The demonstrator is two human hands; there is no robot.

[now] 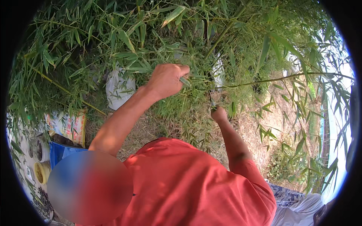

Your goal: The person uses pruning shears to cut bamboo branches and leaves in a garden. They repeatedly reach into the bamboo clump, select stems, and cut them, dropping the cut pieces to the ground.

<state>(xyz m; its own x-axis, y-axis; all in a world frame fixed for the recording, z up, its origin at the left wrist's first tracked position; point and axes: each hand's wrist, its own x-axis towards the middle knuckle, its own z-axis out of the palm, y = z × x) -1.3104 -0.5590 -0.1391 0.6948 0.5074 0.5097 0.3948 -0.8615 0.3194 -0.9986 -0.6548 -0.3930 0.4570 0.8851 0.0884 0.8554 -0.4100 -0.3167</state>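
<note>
My left hand (169, 79) is closed around a bunch of thin bamboo leaves and twigs (185, 81), raised in front of my chest. Lower and to its right, my right hand (219, 113) grips the handle of a slim dark tool (211, 99), which looks like a blade pointing up into the foliage. Leaves hide its far end, so its exact kind cannot be told. A thin bamboo branch (254, 82) runs from near the tool out to the right. Dense bamboo foliage (118, 36) hangs over and around both hands.
White sacks (120, 89) stand behind the leaves. At left are a printed woven bag (68, 124), a blue container (60, 152) and a yellow bucket (41, 172). Dry grass (251, 124) covers the ground. Pale sheeting (338, 118) runs along the right side.
</note>
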